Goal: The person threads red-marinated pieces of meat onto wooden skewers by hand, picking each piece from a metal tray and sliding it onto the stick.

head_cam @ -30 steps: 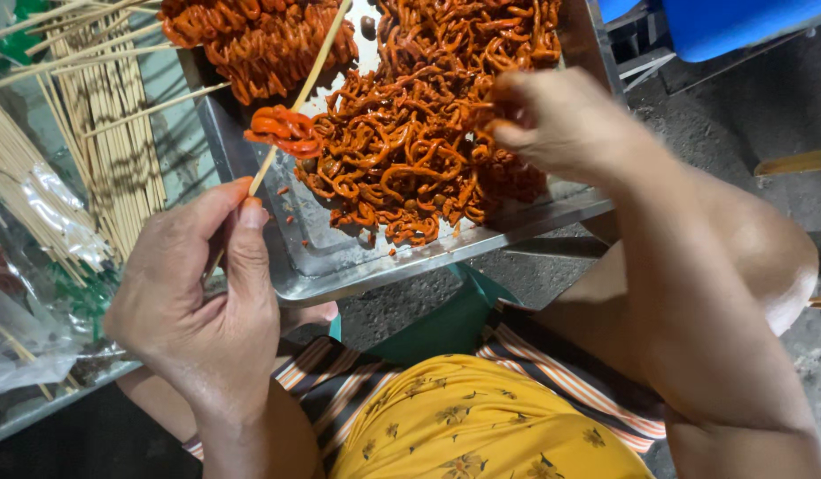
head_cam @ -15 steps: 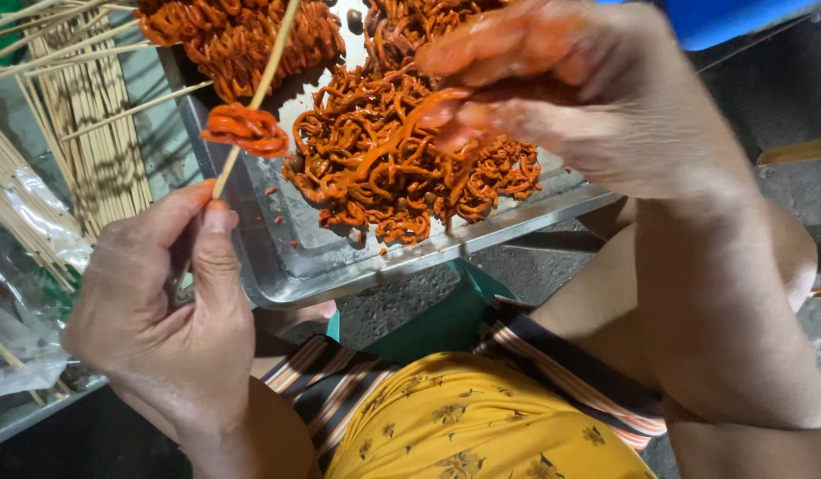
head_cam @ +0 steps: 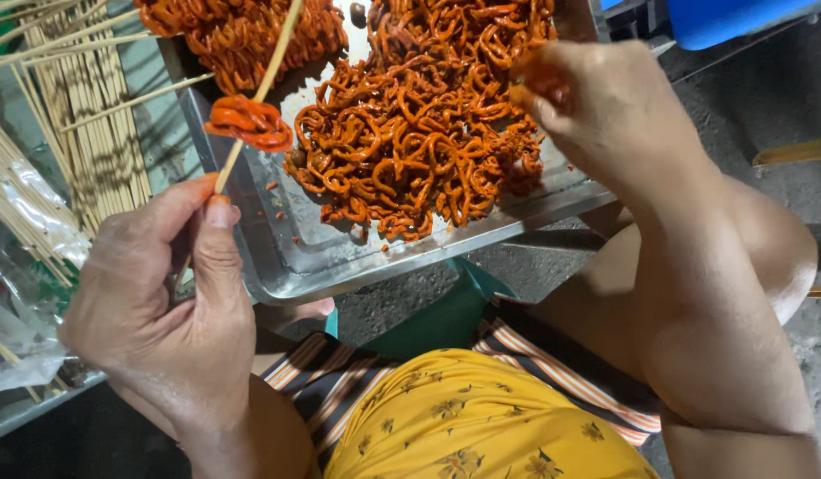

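My left hand (head_cam: 167, 302) pinches a thin bamboo skewer (head_cam: 251, 115) between thumb and forefinger. A few folded orange-red marinated strips (head_cam: 249, 122) are threaded on it, held over the left part of a metal tray (head_cam: 291, 257). My right hand (head_cam: 605, 111) hovers over the right side of the tray, its fingers closed on a small piece of the same orange-red meat (head_cam: 542, 78). A big heap of curly marinated strips (head_cam: 419, 133) fills the tray below both hands.
A second heap of strips (head_cam: 242, 31) lies at the tray's far left. Loose bamboo skewers (head_cam: 69, 115) lie on the surface to the left, beside clear plastic bags (head_cam: 20, 266). A blue object (head_cam: 738, 18) is at the top right. Grey ground (head_cam: 756, 106) shows at right.
My right hand came up from the heap with a piece, then dropped back toward the tray's right side. The skewer in my left hand stayed over the tray, tilting slightly.
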